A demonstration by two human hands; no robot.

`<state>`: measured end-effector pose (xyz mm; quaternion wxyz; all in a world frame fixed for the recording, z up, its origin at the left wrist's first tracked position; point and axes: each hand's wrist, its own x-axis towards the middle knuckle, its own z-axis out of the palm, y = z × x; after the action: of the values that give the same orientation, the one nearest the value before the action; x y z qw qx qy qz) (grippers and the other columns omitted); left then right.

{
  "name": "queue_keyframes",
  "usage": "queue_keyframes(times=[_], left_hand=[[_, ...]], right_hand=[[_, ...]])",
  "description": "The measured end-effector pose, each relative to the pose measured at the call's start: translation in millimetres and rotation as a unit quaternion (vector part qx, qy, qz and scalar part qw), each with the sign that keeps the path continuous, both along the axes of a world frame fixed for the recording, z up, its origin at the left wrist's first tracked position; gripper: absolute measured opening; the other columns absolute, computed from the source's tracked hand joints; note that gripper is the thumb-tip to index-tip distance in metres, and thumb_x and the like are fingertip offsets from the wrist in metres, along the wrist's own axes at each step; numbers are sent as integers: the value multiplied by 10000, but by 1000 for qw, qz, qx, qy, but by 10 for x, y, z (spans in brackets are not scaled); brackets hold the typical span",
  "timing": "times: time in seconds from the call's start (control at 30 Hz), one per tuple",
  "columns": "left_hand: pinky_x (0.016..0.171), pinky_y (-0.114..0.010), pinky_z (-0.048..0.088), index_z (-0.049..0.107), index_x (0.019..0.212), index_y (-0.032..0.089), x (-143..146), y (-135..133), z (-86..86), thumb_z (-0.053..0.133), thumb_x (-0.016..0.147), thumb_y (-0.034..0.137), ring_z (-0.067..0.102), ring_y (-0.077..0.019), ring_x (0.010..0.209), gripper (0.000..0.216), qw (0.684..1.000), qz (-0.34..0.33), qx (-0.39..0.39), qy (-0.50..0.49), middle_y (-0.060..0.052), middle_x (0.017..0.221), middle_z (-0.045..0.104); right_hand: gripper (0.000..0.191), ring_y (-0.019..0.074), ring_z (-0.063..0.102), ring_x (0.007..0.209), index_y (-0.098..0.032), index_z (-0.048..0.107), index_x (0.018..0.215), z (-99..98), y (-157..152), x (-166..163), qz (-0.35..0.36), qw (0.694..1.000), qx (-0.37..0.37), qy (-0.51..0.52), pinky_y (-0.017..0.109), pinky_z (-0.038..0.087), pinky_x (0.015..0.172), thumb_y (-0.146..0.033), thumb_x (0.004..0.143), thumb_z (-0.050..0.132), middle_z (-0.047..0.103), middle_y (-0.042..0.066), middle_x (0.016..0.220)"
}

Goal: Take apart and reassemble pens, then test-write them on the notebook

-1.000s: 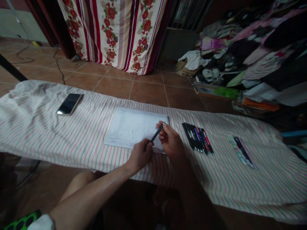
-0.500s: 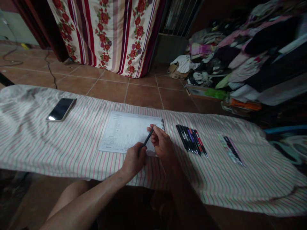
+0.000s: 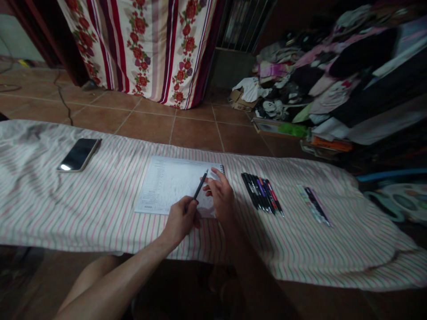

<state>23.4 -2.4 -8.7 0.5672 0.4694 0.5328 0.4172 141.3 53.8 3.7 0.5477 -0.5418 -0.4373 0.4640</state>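
Observation:
A dark pen point(image 3: 200, 184) slants up and to the right over the notebook, its lower end gripped by my left hand point(image 3: 183, 218). My right hand point(image 3: 221, 195) is just to the right of the pen's tip, fingers apart and nothing held in them. Beneath both hands lies a spiral-bound notebook point(image 3: 173, 182) with a whitish printed page and its coil at the right. To the right of it a row of several pens point(image 3: 263, 193), mostly black with purple and red ones among them, rests on the striped cloth point(image 3: 113, 195).
A smaller group of pens point(image 3: 315, 204) lies farther right on the cloth. At the left is a phone point(image 3: 79, 154), screen up. Beyond the tiled floor point(image 3: 147, 126) hang a flowered curtain point(image 3: 156, 49) and, to the right, a heap of clothes point(image 3: 313, 75).
The fingers of my right hand have come off the upper end of the pen and spread. My left hand still grips the pen. The whole view has shifted slightly.

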Motion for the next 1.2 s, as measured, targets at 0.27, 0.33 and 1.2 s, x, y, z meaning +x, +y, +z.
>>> queue_keyframes(times=[0.27, 0.33, 1.2], left_hand=[[377, -195, 296, 518, 791, 170, -18, 14, 53, 451, 835, 412, 485, -93, 340, 255, 998, 8, -22, -52, 38, 460, 548], [401, -199, 324, 519, 781, 172, -21, 9, 65, 449, 847, 402, 503, -99, 361, 249, 999, -5, -9, -36, 39, 448, 541], [605, -251, 441, 628, 849, 173, -272, -136, 94, 418, 843, 159, 570, -146, 694, 211, 901, -84, 333, 266, -61, 790, 628]], right_hand=[[344, 183, 629, 822, -263, 633, 1128, -39, -44, 54, 78, 935, 154, -311, 307, 503, 712, -257, 831, 458, 675, 54, 1006], [362, 190, 623, 877, -264, 654, 1109, -88, -38, 57, 87, 907, 190, -364, 311, 497, 752, -209, 836, 422, 670, 59, 1019], [397, 155, 629, 674, -202, 658, 1085, -71, 6, -116, 33, 963, 131, -232, 264, 516, 573, -467, 843, 490, 689, 69, 888]])
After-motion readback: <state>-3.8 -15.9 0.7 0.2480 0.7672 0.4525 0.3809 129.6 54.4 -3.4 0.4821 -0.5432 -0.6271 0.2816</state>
